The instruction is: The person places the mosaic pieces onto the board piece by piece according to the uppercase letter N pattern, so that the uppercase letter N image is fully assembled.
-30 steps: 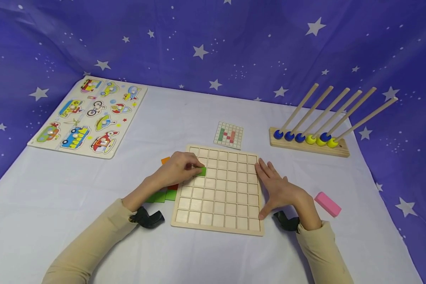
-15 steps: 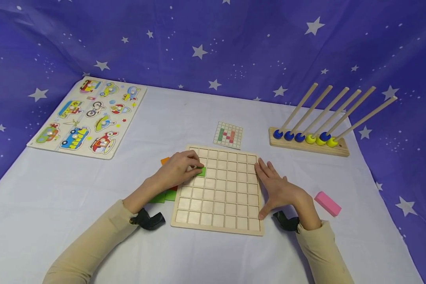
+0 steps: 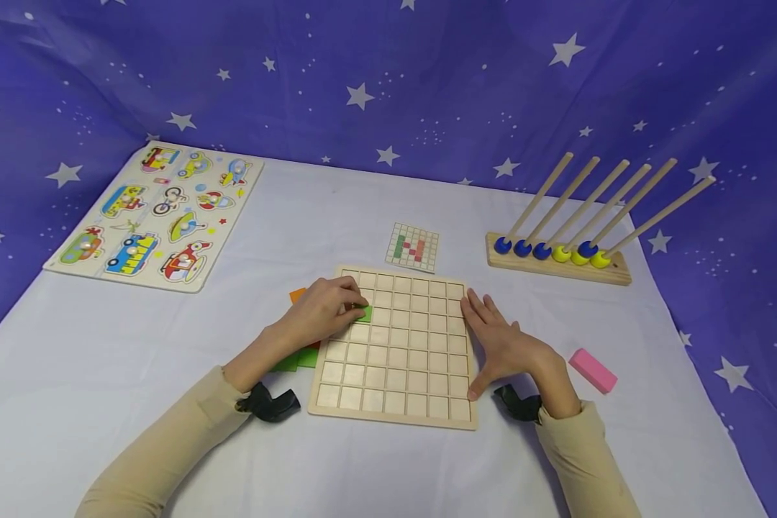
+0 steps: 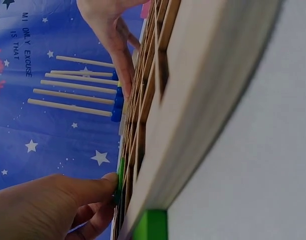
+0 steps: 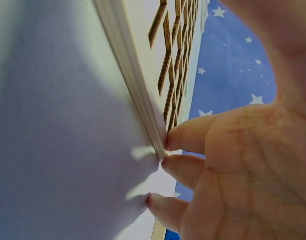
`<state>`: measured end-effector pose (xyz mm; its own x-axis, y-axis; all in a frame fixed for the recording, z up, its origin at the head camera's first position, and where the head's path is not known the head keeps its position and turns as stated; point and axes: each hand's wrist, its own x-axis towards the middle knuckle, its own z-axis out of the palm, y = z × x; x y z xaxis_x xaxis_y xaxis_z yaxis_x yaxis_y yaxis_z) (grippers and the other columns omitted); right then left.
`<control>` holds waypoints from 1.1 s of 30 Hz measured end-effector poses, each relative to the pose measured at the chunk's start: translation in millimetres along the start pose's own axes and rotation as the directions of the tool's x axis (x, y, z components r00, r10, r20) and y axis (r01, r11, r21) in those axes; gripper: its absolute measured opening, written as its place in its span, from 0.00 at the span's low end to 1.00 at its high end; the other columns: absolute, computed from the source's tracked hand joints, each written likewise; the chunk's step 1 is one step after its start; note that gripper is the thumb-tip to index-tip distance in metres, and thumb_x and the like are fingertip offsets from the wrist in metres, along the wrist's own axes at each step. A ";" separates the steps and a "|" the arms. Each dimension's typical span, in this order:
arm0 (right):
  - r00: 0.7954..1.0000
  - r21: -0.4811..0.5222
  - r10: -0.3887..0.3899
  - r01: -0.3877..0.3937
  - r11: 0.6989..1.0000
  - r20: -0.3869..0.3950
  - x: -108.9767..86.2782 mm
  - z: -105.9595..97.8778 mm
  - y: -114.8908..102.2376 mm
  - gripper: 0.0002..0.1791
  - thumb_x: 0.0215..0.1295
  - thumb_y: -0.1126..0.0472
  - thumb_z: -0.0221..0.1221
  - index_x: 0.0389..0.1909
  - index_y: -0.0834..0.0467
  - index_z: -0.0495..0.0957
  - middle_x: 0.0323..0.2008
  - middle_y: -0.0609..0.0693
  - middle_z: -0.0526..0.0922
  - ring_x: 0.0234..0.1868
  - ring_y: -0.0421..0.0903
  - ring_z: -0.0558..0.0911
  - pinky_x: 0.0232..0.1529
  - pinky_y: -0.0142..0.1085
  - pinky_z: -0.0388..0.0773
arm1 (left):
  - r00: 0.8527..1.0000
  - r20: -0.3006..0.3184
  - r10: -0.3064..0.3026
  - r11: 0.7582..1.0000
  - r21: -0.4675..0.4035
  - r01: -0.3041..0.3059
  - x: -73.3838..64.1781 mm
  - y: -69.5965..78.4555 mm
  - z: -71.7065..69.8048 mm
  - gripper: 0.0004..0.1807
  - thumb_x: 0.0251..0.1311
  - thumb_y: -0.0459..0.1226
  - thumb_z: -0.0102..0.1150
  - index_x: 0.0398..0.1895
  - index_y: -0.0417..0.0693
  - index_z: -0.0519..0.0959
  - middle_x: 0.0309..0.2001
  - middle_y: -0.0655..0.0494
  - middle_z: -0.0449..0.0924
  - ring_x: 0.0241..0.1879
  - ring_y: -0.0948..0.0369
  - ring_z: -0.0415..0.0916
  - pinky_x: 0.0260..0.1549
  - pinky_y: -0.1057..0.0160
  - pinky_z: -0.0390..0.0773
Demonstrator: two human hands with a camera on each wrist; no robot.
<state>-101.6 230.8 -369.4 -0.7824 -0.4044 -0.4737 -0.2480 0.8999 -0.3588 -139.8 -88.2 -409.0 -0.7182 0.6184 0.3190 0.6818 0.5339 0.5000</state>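
Observation:
A square wooden grid board (image 3: 398, 360) lies on the white cloth in front of the person. Over its left side, my left hand (image 3: 324, 309) pinches a green square tile (image 3: 364, 314) between thumb and fingers, right at a cell in the left part of the grid. In the left wrist view the green tile (image 4: 120, 172) stands close against the grid dividers. My right hand (image 3: 505, 345) is spread with fairly straight fingers, its fingertips and thumb touching the board's right edge. Green tiles (image 3: 298, 360) and an orange tile (image 3: 296, 294) lie left of the board, partly hidden by the left hand.
A small grid card (image 3: 412, 247) with a coloured pattern lies behind the board. At the back right stands a peg rack (image 3: 557, 266) with blue and yellow beads. A vehicle puzzle board (image 3: 155, 216) is at the back left, a pink block (image 3: 593, 370) at the right.
The whole scene shifts slightly left in the head view. Both hands keep their places on the board, and the green tile stays in the left hand at the same cell.

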 end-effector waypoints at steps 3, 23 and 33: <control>1.000 -0.001 0.006 -0.006 1.000 0.004 -0.6 -0.3 0.0 0.81 0.27 0.43 0.80 0.75 0.64 0.34 0.76 0.61 0.29 0.75 0.65 0.32 0.58 0.77 0.43 | 1.000 -0.018 -0.002 1.000 0.021 0.003 1.3 1.8 -0.8 0.04 0.55 0.34 0.67 0.33 0.45 0.86 0.30 0.56 0.80 0.21 0.66 0.72 0.24 0.70 0.70; 1.000 0.006 -0.002 0.002 1.000 0.008 -2.7 -0.3 -1.8 0.81 0.28 0.42 0.79 0.75 0.66 0.34 0.76 0.63 0.29 0.74 0.67 0.33 0.57 0.77 0.42 | 0.946 0.097 -0.309 0.935 -0.151 0.320 -69.0 -43.9 -57.6 0.09 0.46 0.40 0.74 0.30 0.52 0.84 0.25 0.63 0.76 0.27 0.66 0.70 0.30 0.69 0.69; 1.000 0.010 -0.020 0.020 1.000 0.002 -2.5 -0.8 -1.3 0.81 0.28 0.42 0.79 0.74 0.67 0.34 0.75 0.64 0.29 0.74 0.67 0.32 0.56 0.78 0.43 | 0.898 0.370 -0.238 0.954 -0.086 0.288 -76.2 -16.5 -62.3 0.21 0.30 0.48 0.81 0.28 0.62 0.79 0.34 0.65 0.69 0.33 0.65 0.65 0.35 0.68 0.65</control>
<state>-99.7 230.7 -367.1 -0.7762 -0.4226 -0.4679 -0.2576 0.8899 -0.3765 -105.0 -180.1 -391.4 -0.7556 0.6419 -0.1306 0.4317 0.6379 0.6377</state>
